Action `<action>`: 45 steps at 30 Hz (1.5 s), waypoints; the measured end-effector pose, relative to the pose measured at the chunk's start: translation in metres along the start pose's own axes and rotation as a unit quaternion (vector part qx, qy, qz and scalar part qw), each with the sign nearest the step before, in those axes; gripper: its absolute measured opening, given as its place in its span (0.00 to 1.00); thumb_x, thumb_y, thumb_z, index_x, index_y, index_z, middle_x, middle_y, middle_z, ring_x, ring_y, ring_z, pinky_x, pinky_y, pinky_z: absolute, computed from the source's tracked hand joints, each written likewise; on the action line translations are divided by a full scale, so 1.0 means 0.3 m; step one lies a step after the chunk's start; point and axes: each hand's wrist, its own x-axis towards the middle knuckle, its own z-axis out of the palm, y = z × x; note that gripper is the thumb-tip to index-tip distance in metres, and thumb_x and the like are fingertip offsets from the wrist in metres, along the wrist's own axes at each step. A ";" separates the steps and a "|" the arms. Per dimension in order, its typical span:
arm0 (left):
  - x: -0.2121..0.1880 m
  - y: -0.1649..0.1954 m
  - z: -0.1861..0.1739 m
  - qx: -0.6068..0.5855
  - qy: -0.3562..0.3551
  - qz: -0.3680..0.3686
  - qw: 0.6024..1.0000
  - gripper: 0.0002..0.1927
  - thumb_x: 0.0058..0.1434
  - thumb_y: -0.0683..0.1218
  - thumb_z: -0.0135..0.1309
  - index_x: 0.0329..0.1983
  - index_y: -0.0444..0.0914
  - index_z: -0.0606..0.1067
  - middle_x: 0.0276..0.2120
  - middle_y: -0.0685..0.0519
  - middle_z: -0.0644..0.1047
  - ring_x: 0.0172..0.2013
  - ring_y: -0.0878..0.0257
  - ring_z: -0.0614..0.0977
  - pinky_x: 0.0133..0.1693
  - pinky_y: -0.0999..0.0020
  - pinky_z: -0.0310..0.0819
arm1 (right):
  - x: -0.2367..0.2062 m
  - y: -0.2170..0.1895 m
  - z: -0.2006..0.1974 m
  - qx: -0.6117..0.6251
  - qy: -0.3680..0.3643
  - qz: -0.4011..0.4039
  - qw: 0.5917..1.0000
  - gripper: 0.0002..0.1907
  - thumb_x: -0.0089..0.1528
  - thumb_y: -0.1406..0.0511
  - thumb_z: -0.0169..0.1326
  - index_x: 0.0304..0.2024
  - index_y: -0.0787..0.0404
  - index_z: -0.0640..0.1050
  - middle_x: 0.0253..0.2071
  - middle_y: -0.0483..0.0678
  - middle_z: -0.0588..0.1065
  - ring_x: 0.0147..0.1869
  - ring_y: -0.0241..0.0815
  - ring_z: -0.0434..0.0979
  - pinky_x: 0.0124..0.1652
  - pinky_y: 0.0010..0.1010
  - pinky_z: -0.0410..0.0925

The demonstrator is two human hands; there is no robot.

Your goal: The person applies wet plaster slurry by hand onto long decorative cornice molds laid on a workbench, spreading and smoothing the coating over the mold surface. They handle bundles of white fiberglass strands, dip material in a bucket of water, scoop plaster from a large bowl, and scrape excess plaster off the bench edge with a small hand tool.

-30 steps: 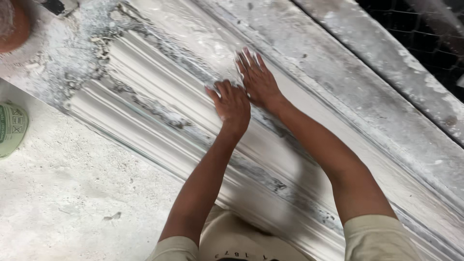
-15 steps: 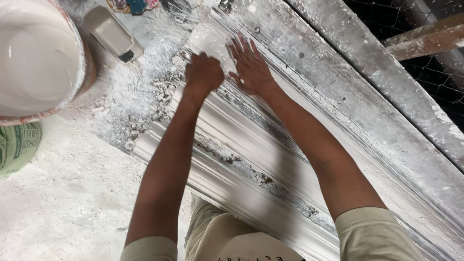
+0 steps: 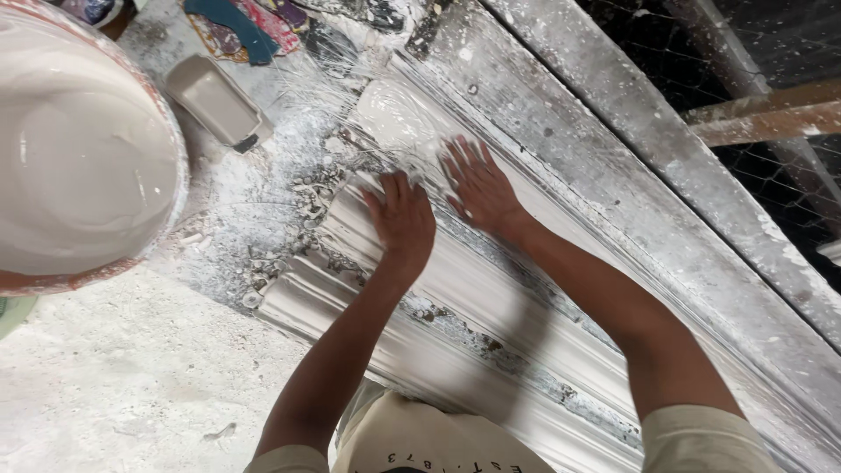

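White plaster covers nearly everything on the dusty grey work table (image 3: 105, 403), which fills the view from the near left corner to the far right edge. Largest on it is the long white ribbed plaster cornice moulding (image 3: 473, 289), lying diagonally from the far middle of the table down to the near right corner, its ridges streaked with grey and crumbed with dried bits along the left side. Beside it, toward the right edge, runs a broad grey plaster-spattered plank (image 3: 666, 184), parallel to the moulding, with dark wire mesh (image 3: 771, 52) and a brown wooden beam (image 3: 771, 118) beyond it.

At the far left corner sits a big round bucket with a red-brown rim, full of smooth wet white plaster (image 3: 79, 158). Just beyond it lies a small beige rectangular plastic tub (image 3: 215, 101), and behind that a heap of coloured cloth scraps (image 3: 241, 26).

Both hands lie flat and open on the moulding, gripping nothing. The left hand (image 3: 403, 219) presses palm-down on the ribbed face near its far end, fingers together. The right hand (image 3: 477, 188), fingers spread, rests just beside it, touching the edge of a wet white plaster patch (image 3: 394, 118) on the far end of the moulding.
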 end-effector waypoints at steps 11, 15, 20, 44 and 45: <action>0.277 -0.328 -0.260 0.068 -0.035 -0.035 0.996 0.18 0.63 0.49 0.48 0.52 0.35 0.76 0.58 0.38 0.66 0.63 0.41 0.62 0.62 0.28 0.44 | 0.597 -0.113 -0.059 0.024 0.070 0.022 0.997 0.41 0.68 0.54 0.46 0.77 0.67 0.51 0.79 0.60 0.49 0.83 0.58 0.37 0.76 0.53 0.33; 0.405 -0.402 -0.319 -0.197 0.139 -0.104 0.965 0.19 0.62 0.51 0.54 0.49 0.33 0.77 0.56 0.39 0.68 0.59 0.45 0.67 0.59 0.41 0.58 | 0.648 -0.125 -0.031 0.118 0.069 0.138 0.981 0.41 0.68 0.54 0.46 0.76 0.68 0.49 0.76 0.64 0.52 0.80 0.63 0.46 0.73 0.56 0.40; 0.379 -0.360 -0.290 -0.299 0.318 -0.114 0.892 0.22 0.57 0.48 0.60 0.48 0.28 0.73 0.55 0.37 0.68 0.58 0.41 0.68 0.57 0.44 0.60 | 0.660 -0.139 -0.010 0.142 0.068 0.226 0.961 0.43 0.65 0.53 0.47 0.74 0.70 0.50 0.71 0.68 0.57 0.74 0.64 0.54 0.69 0.56 0.47; -0.258 0.670 0.139 -0.149 0.185 0.202 0.950 0.20 0.55 0.48 0.63 0.49 0.35 0.75 0.55 0.44 0.74 0.57 0.49 0.73 0.58 0.46 0.64 | -0.783 0.116 0.252 0.160 0.064 0.333 0.927 0.38 0.70 0.52 0.43 0.72 0.73 0.60 0.69 0.67 0.62 0.74 0.64 0.58 0.70 0.58 0.49; -0.313 0.729 0.179 -0.164 0.191 0.196 0.948 0.22 0.55 0.47 0.63 0.51 0.34 0.75 0.57 0.42 0.73 0.58 0.47 0.72 0.56 0.47 0.64 | -0.875 0.142 0.282 0.151 0.056 0.339 0.927 0.38 0.70 0.51 0.44 0.71 0.73 0.60 0.69 0.67 0.62 0.74 0.64 0.58 0.70 0.59 0.49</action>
